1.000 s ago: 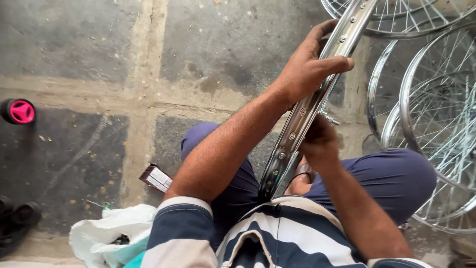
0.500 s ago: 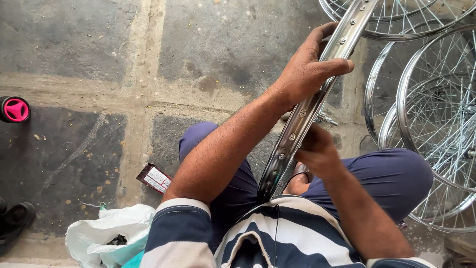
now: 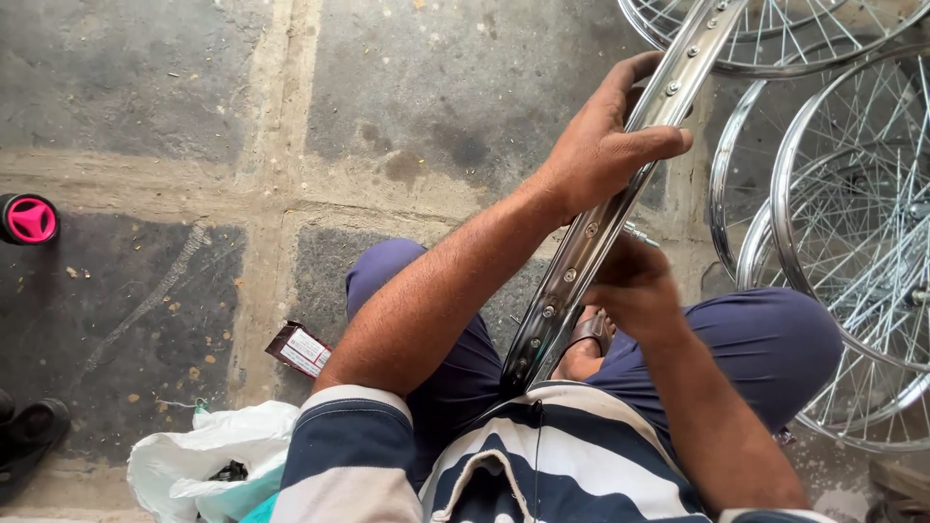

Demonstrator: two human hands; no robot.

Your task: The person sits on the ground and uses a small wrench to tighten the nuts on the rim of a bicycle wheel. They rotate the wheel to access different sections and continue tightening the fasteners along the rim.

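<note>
Filling the lower middle of the view, a person in a navy-and-white striped shirt [image 3: 542, 465] and dark blue trousers [image 3: 775, 339] sits over a grey stone-slab floor [image 3: 194, 116] with pale mortar joints. To the right lies a stack of shiny spoked bicycle wheels [image 3: 852, 232], overlapping one another and well apart from the hands. Rising from the lap toward the top edge is the long curved chrome-steel bicycle rim [image 3: 591, 242], dotted with a row of spoke holes and nipples along its inner channel; its lower end rests between the knees, just against the shirt. The left hand [image 3: 605, 145] grips it high up, fingers curled round the far edge and thumb pressed across the near face, clamped firmly on the metal. The right hand [image 3: 630, 291] sits lower, beside the rim and touching it, fingers bunched together on something small; what they pinch I cannot tell. The rim looks stiff, fairly light and smooth enough to slip, so a grasp wrapping both edges, away from the nipples, seems soundest. Smaller things lie on the floor at left: a white plastic bag [image 3: 184, 465], a small red-brown cardboard box [image 3: 300, 349], and a pink-hubbed black wheel [image 3: 29, 219].
</note>
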